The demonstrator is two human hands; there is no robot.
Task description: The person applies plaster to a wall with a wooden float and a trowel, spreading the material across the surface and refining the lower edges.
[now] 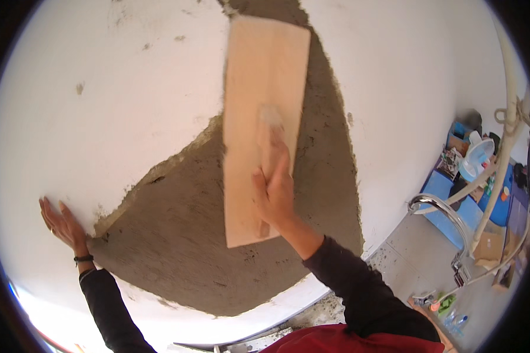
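Note:
My right hand [274,194] grips the handle of a long wooden float [266,70], which lies over a patch of grey mortar [188,253] in the white wall [70,117]. The float stands lengthwise up the picture, covering part of the patch and reaching its upper, narrower end. My left hand [63,225] rests with fingers spread on the white wall, beside the jagged left edge of the patch.
At the right, a chrome curved tap [447,215] and pale pipes [503,53] stand near the wall. Beyond them are blue containers [444,194], a white bucket [477,159], cardboard [489,247] and plastic bottles [453,320] on a tiled floor [394,265] with debris.

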